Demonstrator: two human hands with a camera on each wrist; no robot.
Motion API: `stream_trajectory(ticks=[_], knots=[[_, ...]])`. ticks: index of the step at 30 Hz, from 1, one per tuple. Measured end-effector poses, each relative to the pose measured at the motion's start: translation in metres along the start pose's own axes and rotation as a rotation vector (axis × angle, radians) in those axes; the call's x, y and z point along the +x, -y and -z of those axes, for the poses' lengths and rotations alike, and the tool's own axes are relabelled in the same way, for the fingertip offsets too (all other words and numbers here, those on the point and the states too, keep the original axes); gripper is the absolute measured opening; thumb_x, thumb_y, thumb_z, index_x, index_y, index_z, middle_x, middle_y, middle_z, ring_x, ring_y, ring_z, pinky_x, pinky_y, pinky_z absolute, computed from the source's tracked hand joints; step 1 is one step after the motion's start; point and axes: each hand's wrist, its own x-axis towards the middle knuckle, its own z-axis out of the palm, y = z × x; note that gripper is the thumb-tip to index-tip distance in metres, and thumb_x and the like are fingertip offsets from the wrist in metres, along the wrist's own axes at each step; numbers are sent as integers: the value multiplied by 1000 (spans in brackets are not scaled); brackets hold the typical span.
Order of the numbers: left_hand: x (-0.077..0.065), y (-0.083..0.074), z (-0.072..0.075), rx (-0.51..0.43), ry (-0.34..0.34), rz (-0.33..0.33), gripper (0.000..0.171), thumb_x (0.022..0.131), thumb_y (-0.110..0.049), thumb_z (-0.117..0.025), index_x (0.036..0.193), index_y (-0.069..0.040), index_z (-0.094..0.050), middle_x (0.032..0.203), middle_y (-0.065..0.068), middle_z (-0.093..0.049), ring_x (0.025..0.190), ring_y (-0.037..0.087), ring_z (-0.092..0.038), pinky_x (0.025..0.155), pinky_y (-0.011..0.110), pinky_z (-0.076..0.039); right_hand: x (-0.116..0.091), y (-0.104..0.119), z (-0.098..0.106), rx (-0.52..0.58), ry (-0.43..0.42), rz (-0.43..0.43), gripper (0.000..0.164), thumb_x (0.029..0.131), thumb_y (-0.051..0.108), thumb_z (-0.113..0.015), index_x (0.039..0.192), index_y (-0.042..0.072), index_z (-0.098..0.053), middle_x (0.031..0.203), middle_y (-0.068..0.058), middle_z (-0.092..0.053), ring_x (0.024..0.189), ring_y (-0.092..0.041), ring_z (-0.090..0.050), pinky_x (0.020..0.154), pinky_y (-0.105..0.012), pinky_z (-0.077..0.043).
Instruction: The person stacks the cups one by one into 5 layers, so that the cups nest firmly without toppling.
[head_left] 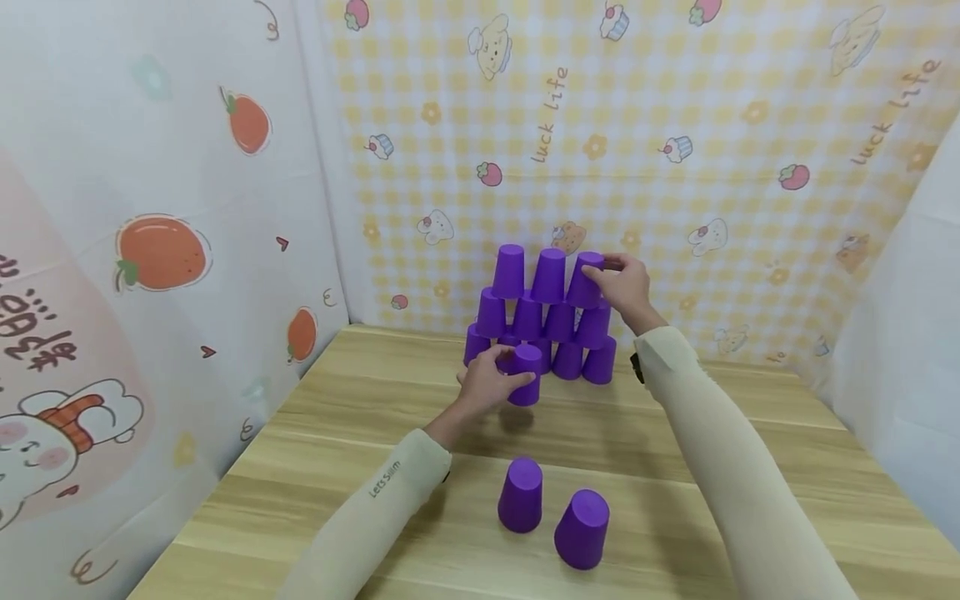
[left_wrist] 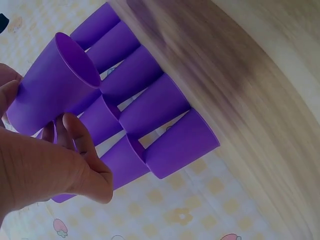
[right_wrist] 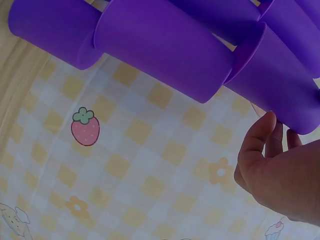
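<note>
Upside-down purple cups stand stacked as a pyramid, with several in each of the two lower rows and three in the top row. My right hand point(head_left: 628, 285) pinches the top row's right-hand cup point(head_left: 583, 282) near its closed end. That cup point(right_wrist: 280, 85) rests on the row below in the right wrist view. In front of the pyramid, my left hand point(head_left: 486, 383) holds another purple cup point(head_left: 525, 379) mouth down, raised off the table. The left wrist view shows this cup point(left_wrist: 52, 82) between fingers and thumb, partly hiding the pyramid.
Two more upside-down purple cups, one point(head_left: 521, 496) left and one point(head_left: 582, 531) right, stand apart on the wooden table point(head_left: 360, 383), nearer to me. A yellow-checked cloth point(head_left: 645, 108) hangs behind the pyramid, and a white printed cloth point(head_left: 187, 350) hangs on the left.
</note>
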Motion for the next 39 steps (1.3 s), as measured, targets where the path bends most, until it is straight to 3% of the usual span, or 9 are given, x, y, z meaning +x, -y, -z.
stream_trajectory(ticks=[5,11,18,27,33,36,39], knots=[[3,3,0,12,2,1,55,80,-34,-83,126,-12,-64,119,5,-69,112,33,-60,101,61,-20,6,-2,2,-18,23,2,60,90,30,-73,137,-2,-53,132,-21,-59,119,-33,-57,99,-43,-48],[3,8,2,36,16,1,53,80,-37,-82,125,-13,-65,112,1,-71,95,20,-62,96,56,-25,7,-3,0,-38,49,-8,60,90,30,-74,138,-1,-53,134,-22,-58,122,-35,-56,100,-45,-47],[0,10,6,20,17,9,51,80,-36,-82,122,-13,-65,106,-1,-70,88,15,-60,96,58,-25,-1,-10,6,-54,116,17,69,89,29,-75,145,0,-45,139,-24,-53,123,-40,-55,101,-49,-47],[5,5,17,-23,-47,-27,48,82,-33,-81,121,-11,-66,112,4,-70,104,26,-63,100,64,-23,-38,-29,17,-100,158,54,62,91,19,-67,145,-1,-45,139,-26,-53,117,-45,-57,95,-53,-50],[7,4,22,-43,-67,-6,50,83,-34,-80,126,-13,-64,114,4,-70,102,25,-65,102,63,-24,-70,-36,15,-61,269,65,55,93,14,-67,141,-4,-48,137,-27,-54,121,-45,-54,100,-52,-47],[10,-1,24,-53,-68,-36,52,84,-34,-80,128,-11,-64,115,5,-69,103,27,-66,100,63,-25,-87,-37,17,-43,321,86,51,93,14,-68,137,-6,-52,133,-27,-57,121,-44,-55,101,-51,-47],[16,-11,28,-38,-81,-74,54,84,-35,-79,129,-11,-64,116,6,-69,105,29,-65,100,64,-24,-108,-36,21,-22,362,111,45,92,13,-68,132,-6,-57,127,-26,-62,109,-36,-64,91,-45,-53]])
